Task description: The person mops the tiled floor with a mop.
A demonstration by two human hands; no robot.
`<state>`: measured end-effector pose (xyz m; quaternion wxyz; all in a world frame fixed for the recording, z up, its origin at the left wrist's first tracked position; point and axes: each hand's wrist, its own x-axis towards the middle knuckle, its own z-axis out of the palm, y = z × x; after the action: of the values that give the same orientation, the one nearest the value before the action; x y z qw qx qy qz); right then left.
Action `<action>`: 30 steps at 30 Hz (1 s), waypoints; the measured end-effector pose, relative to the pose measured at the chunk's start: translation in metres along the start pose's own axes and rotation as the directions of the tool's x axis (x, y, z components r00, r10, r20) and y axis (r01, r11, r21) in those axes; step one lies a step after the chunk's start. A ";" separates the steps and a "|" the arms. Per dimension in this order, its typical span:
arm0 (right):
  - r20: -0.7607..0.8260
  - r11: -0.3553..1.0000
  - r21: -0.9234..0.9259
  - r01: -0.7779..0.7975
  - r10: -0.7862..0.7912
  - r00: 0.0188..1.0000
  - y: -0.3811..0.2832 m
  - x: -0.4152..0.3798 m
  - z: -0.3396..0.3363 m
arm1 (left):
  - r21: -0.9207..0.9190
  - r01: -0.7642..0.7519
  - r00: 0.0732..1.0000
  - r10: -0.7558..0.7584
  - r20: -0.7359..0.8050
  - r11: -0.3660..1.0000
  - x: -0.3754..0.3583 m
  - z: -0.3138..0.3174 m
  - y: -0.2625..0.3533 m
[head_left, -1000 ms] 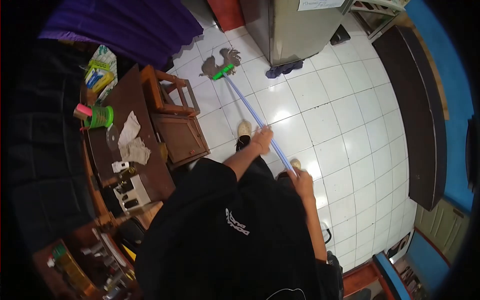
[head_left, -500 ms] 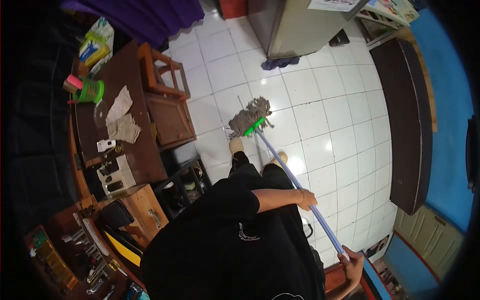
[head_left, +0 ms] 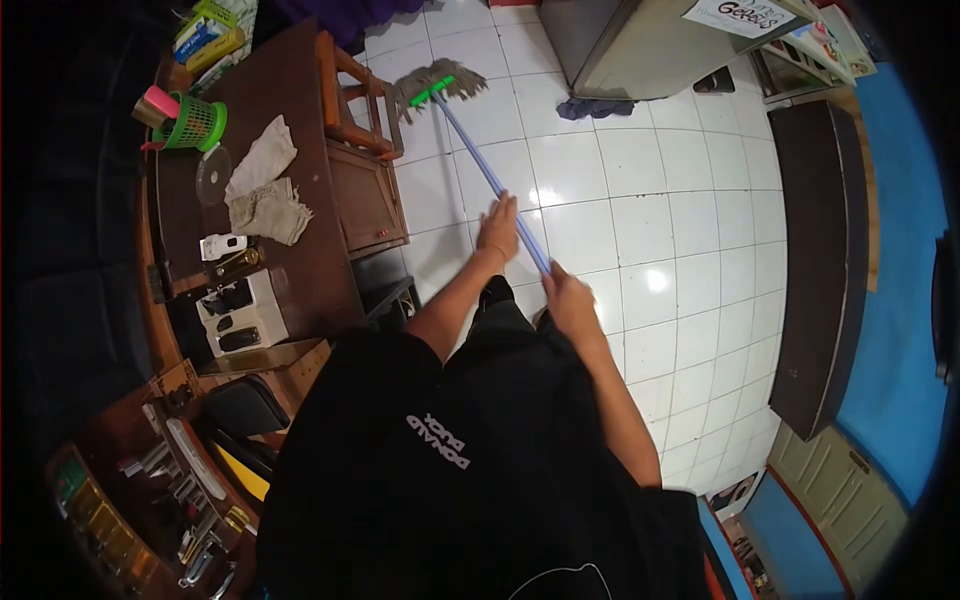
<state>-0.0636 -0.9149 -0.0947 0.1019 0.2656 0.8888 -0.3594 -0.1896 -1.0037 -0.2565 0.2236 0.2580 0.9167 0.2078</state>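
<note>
A mop (head_left: 474,152) with a lilac handle, a green clamp and a grey string head reaches forward from me across the floor. Its strings spread on the white tiles beside the wooden stool. My left hand (head_left: 498,230) is closed around the handle, further along towards the mop head. Nearer my body, my right hand (head_left: 572,300) grips the upper end of the same handle. The fingers of both hands are partly hidden.
On the left stands a brown desk (head_left: 295,90) with cloths (head_left: 270,205), a green basket (head_left: 195,125) and hair clippers (head_left: 222,247). A wooden stool (head_left: 358,105) adjoins it. A fridge (head_left: 630,50) with a dark rag (head_left: 595,108) at its base is ahead; a dark bench (head_left: 815,270) lines the right.
The mop head has moved away from me and to the left, towards the stool. Both hands have swung forward with the handle, my right hand most, and my view has shifted.
</note>
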 end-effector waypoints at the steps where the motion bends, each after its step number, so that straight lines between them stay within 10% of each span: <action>1: 0.010 1.000 0.011 0.002 -0.002 1.000 -0.007 0.023 0.018 | 0.108 0.004 0.997 -0.012 0.071 0.994 0.009 -0.018 -0.010; 13: 0.111 0.987 0.083 -0.135 0.126 0.986 0.096 -0.114 -0.058 | 0.390 -0.301 0.901 0.125 0.415 0.870 -0.018 0.068 0.050; 17: 0.248 0.855 0.159 -0.493 0.449 0.859 0.100 -0.210 -0.147 | 0.318 -0.640 0.667 0.300 0.682 0.700 -0.074 0.093 0.128; 22: 0.041 0.788 0.120 -0.604 0.604 0.796 0.050 -0.285 -0.236 | -0.346 -0.712 0.266 0.691 0.672 0.611 -0.105 0.073 0.188; 30: 0.065 0.654 0.380 -0.654 0.686 0.724 0.045 -0.271 -0.195 | -0.185 -0.643 0.496 0.588 0.639 0.743 -0.105 0.095 0.145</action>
<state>0.1900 -0.8608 0.1202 0.1366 0.6037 0.6447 -0.4486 -0.0045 -0.9244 -0.2302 0.4332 0.6316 0.6292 0.1325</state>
